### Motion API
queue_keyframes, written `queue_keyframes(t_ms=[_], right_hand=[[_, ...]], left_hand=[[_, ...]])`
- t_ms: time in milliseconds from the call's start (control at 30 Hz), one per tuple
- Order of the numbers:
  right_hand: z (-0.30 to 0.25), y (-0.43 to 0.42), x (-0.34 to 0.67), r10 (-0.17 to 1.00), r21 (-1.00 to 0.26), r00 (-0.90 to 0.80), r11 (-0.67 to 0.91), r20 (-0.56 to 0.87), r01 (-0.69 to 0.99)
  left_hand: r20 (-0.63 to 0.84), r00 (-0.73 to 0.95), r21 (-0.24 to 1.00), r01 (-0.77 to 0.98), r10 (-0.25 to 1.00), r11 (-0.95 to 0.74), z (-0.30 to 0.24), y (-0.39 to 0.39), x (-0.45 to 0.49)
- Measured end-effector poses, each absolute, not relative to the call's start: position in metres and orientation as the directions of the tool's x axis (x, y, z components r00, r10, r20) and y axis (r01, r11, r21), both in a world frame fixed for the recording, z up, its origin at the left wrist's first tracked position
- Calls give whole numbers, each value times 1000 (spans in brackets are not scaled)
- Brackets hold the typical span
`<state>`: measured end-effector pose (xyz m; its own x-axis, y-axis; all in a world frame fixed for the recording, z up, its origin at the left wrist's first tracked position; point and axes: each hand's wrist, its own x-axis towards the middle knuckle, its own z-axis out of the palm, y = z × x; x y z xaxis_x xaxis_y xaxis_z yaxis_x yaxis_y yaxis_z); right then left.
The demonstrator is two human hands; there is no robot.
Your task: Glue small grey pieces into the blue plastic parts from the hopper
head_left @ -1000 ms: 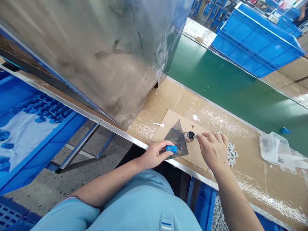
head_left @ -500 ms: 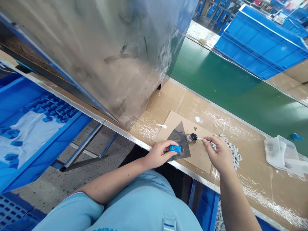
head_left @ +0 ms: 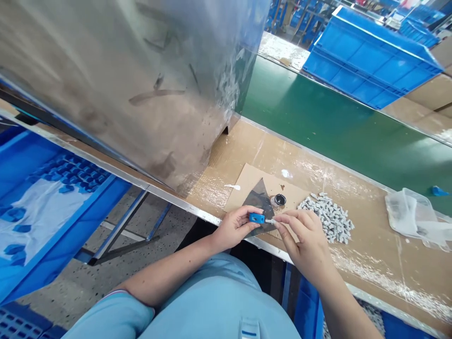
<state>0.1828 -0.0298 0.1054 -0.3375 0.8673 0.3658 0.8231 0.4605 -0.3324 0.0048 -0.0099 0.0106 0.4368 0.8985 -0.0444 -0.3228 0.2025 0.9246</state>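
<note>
1. On my screen, the left hand [head_left: 235,228] is clenched around a small blue plastic part [head_left: 257,218], pinching it between thumb and fingers. That part is held just above a dark triangular sheet [head_left: 259,200], and the hand overlaps the sheet's lower edge.
2. The right hand [head_left: 303,249] is closed on a thin white stick [head_left: 270,221], held in its fingertips. The stick's tip sits just beside the right end of the blue plastic part, but from here I cannot tell whether they touch.
3. A small open jar [head_left: 278,200] with dark contents stands on a cardboard sheet [head_left: 293,193], just beyond the dark triangular sheet and near both hands. A white smear [head_left: 232,187] lies on the cardboard's far-left area.
4. A heap of small gray parts [head_left: 326,217] sits on the counter [head_left: 381,268], just right of the cardboard sheet and beyond the right hand.
5. Further right, a crumpled clear plastic bag [head_left: 409,217] rests at the counter's far edge, with a blue piece [head_left: 439,191] near it.
6. A green conveyor belt [head_left: 318,113] runs along the counter's far side, and a big blue crate [head_left: 370,61] sits beyond it.
7. A scuffed steel panel [head_left: 106,80] rises at the counter's left end. Below on the left, a blue bin [head_left: 45,207] holds blue parts on a white liner.
</note>
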Motion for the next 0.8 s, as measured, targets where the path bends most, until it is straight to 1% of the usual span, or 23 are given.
queue_keyframes(t_ms=[267, 367, 467, 533, 667, 800], right_hand=[[108, -30, 176, 835, -202, -401, 497, 376, 844], [107, -31, 174, 828, -178, -403, 497, 389, 850], [105, -31, 174, 819, -171, -414, 509, 397, 844], [104, -32, 176, 819, -197, -425, 523, 384, 829], [103, -34, 180, 845, -320, -412, 516, 340, 795], [100, -37, 181, 855, -399, -397, 509, 333, 763]], left_hand=[[-9, 433, 940, -303, 901, 155, 13, -11, 5], [1, 435, 962, -246, 901, 118, 15, -11, 5], [43, 429, 986, -164, 902, 31, 19, -11, 2], [97, 419, 994, -95, 903, -63, 22, -10, 0], [216, 434, 967, 28, 875, -252, 27, -9, -5], [267, 471, 937, 79, 841, -342, 29, -11, -8]])
